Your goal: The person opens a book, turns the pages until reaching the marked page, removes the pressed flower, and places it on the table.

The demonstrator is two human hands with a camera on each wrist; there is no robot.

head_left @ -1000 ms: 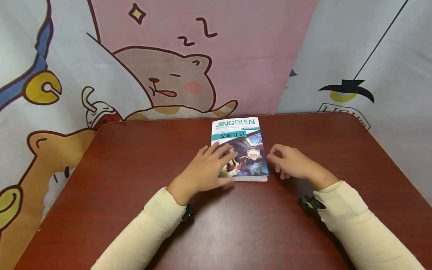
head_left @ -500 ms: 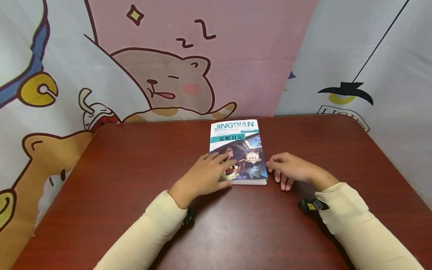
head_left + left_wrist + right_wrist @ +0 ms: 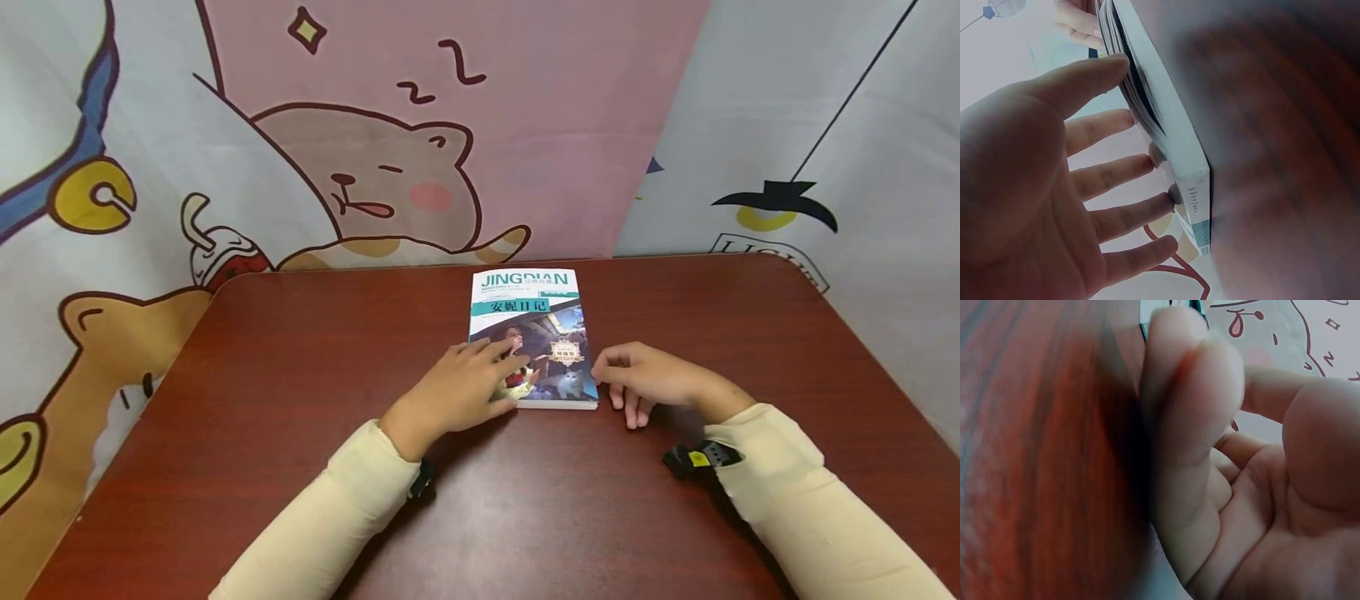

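A paperback book with a teal, white and dark illustrated cover lies face up on the table. My left hand rests over the lower left of its cover, fingers spread and nearly straight. From the left wrist view, the left fingertips meet the cover, and a dark gap splits the pages along the book's bottom edge. At the right edge of the book, my right hand pinches with thumb and index finger; its other fingers bend down toward the tabletop. Those right fingers hide most of the book in the right wrist view.
The reddish-brown wooden table has rounded far corners. Behind it hangs a cloth backdrop printed with cartoon animals. A dark strap sits at my right wrist, below a cream sleeve.
My right hand has shifted slightly toward me along the book's right edge, its lower fingers reaching further down. The left hand has settled a little lower on the cover.
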